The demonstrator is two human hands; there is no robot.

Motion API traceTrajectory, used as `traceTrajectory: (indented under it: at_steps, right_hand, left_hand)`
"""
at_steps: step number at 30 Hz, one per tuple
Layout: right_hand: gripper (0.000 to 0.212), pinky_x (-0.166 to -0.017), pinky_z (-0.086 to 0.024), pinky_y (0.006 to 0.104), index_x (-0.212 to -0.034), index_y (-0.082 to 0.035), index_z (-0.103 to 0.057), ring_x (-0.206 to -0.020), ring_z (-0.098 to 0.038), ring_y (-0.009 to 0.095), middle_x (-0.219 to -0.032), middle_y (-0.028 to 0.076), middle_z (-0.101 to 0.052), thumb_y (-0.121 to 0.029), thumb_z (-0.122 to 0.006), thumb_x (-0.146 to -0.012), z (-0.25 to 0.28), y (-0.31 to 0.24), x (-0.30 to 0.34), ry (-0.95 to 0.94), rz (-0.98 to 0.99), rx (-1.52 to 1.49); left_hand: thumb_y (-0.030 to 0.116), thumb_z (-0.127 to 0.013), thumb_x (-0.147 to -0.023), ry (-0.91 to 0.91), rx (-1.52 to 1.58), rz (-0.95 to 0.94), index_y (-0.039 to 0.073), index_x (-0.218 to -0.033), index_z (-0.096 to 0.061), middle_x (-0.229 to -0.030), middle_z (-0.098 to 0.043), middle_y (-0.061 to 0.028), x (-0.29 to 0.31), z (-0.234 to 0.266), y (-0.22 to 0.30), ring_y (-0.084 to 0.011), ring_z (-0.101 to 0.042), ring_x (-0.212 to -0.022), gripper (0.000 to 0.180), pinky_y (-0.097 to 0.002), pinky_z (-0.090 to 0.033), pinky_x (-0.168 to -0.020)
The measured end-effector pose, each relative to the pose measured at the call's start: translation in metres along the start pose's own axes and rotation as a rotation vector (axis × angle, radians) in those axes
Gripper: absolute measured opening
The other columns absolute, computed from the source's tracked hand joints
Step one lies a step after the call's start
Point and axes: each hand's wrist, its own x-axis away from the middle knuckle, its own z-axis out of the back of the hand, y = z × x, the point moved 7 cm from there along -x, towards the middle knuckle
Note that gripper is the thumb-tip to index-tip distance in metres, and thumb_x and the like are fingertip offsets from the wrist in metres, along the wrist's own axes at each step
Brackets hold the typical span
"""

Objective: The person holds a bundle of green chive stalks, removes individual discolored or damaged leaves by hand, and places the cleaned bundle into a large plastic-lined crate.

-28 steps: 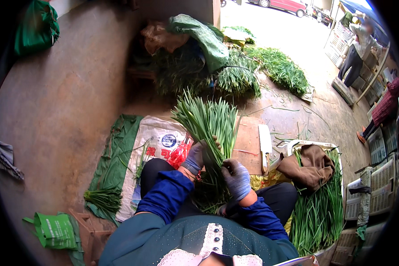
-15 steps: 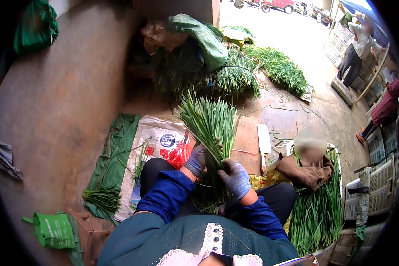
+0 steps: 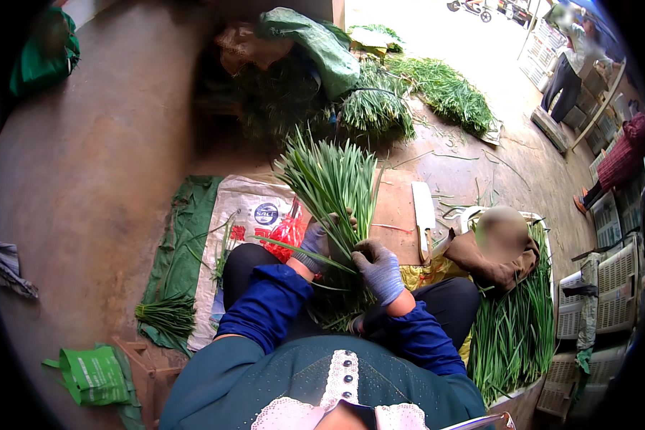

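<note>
My left hand (image 3: 315, 242), in a grey-purple glove, is closed round a bunch of green chives (image 3: 333, 175), its leaves fanning up and away from me. My gloved right hand (image 3: 380, 272) is beside the lower end of the bunch, with thumb and fingers pinched together on chives there. One long leaf (image 3: 294, 249) sticks out to the left from that spot, crossing in front of my left wrist. Below my hands, between my legs, lie more chives (image 3: 337, 302), partly hidden. Beyond my right hand a broad-bladed knife (image 3: 423, 215) lies on a brown board (image 3: 394, 192).
On the right, a white tub (image 3: 550, 287) holds long chives and a brown cloth (image 3: 473, 259). Red plastic string (image 3: 287, 235) lies on a white sack (image 3: 229, 197); a small bundle (image 3: 166, 315) is at left. Chive heaps (image 3: 437, 93), crates (image 3: 616, 276) and two people stand farther off.
A single leaf now juts leftward out of the bunch near my right hand. The right fingers have shifted from gripping the bunch's base to a pinch. My view has tilted slightly.
</note>
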Motion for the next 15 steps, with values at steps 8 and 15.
traceTrajectory:
  at_steps: [8, 15]
  right_hand:
    - [0.037, -0.063, -0.051, 0.0392, -0.104, -0.002, -0.062, -0.067, -0.065, 0.031, -0.074, 0.018, -0.064, -0.025, -0.076, -0.078, 0.005, -0.019, -0.006, -0.004, 0.026, 0.239]
    - [0.038, -0.069, -0.052, 0.0382, -0.108, -0.003, -0.06, -0.077, -0.067, 0.031, -0.087, 0.018, -0.067, -0.024, -0.074, -0.08, 0.005, -0.022, -0.006, 0.013, 0.018, 0.298]
  left_hand:
    - [0.025, -0.063, -0.093, 0.06, -0.016, 0.003, 0.002, -0.12, -0.059, -0.101, -0.069, -0.0126, -0.005, 0.01, -0.019, -0.0269, -0.068, -0.094, 0.036, -0.0412, -0.058, -0.08]
    - [0.023, -0.05, -0.098, -0.089, -0.032, 0.027, 0.002, -0.12, -0.059, -0.109, -0.067, -0.0142, 0.002, -0.005, -0.028, -0.0298, -0.067, -0.095, 0.032, -0.0449, -0.055, -0.088]
